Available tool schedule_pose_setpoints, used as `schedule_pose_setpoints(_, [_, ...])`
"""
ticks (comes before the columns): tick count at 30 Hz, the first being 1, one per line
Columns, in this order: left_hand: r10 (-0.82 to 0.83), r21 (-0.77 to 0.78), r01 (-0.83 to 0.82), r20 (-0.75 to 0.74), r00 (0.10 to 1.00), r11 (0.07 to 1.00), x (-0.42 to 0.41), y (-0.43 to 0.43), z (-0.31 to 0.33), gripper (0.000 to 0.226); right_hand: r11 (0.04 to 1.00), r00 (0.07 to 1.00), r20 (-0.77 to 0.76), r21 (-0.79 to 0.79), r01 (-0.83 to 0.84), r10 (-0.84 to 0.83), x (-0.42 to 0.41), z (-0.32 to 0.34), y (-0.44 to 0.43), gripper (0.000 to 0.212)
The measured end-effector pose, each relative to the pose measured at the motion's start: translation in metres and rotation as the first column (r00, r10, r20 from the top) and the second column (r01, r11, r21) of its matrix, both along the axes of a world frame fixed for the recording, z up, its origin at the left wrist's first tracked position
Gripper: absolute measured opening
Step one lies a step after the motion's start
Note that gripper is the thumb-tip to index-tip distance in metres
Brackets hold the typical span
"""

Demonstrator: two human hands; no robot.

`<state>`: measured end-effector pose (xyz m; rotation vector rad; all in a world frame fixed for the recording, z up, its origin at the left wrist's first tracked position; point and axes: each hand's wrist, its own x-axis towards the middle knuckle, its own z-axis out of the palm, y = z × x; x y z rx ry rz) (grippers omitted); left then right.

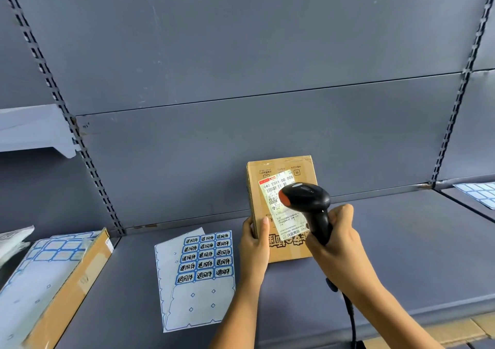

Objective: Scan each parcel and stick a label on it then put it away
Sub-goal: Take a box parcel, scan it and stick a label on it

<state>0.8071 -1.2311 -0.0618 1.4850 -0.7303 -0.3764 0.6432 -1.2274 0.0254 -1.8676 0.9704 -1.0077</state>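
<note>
Black cable [352, 319]: hangs from the scanner [308, 200] past the shelf [401, 255] edge.
Sticker sheet [203, 255]: just left of the left hand [254, 247].
Right hand [340, 239]: clenched round the scanner's grip, head close over the shipping label [276, 188].
Left hand: grasps the parcel [288, 251] by its left edge — propped on the shelf.
Risk: glare off the glossy label, or the parcel tipping, may spoil the read.

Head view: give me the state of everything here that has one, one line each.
Parcel: stood on end on the shelf, label toward the camera.
Scanner: held, head aimed at the label.
Left hand: grips the parcel's left edge.
Right hand: grips the scanner's handle.
Sticker sheet: flat on the shelf, lower part peeled bare.
</note>
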Motion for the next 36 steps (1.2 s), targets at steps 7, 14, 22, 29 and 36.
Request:
schedule_pose_setpoints(7, [-0.013, -0.004, 0.013, 0.010, 1.000, 1.000, 0.000, 0.000, 0.000, 0.043, 1.000, 1.000, 0.000, -0.022, -0.002, 0.002, 0.000, -0.003, 0.002, 0.034])
schedule_pose_setpoints(14, [-0.040, 0.004, 0.041, -0.029, 0.999, 0.999, 0.001, 0.000, -0.001, 0.044, 0.997, 0.986, 0.154, 0.025, 0.067, -0.070, -0.009, 0.002, -0.015, 0.031])
schedule_pose_setpoints(22, [-0.024, 0.020, 0.025, -0.036, 0.999, 0.999, 0.000, 0.002, 0.001, 0.039, 0.821, 0.928, 0.212, 0.552, 0.145, -0.306, -0.048, -0.049, -0.104, 0.018])
schedule_pose_setpoints(29, [-0.023, 0.053, 0.025, -0.023, 0.999, 0.998, -0.001, 0.003, 0.003, 0.037, 0.813, 0.951, -0.003, 0.518, 0.266, -0.310, -0.052, -0.062, -0.111, 0.021])
schedule_pose_setpoints(36, [-0.050, 0.041, 0.052, -0.045, 0.998, 0.998, 0.001, 0.002, 0.000, 0.039, 0.833, 0.734, -0.508, 0.057, 0.550, -0.450, -0.049, -0.065, -0.110, 0.068])
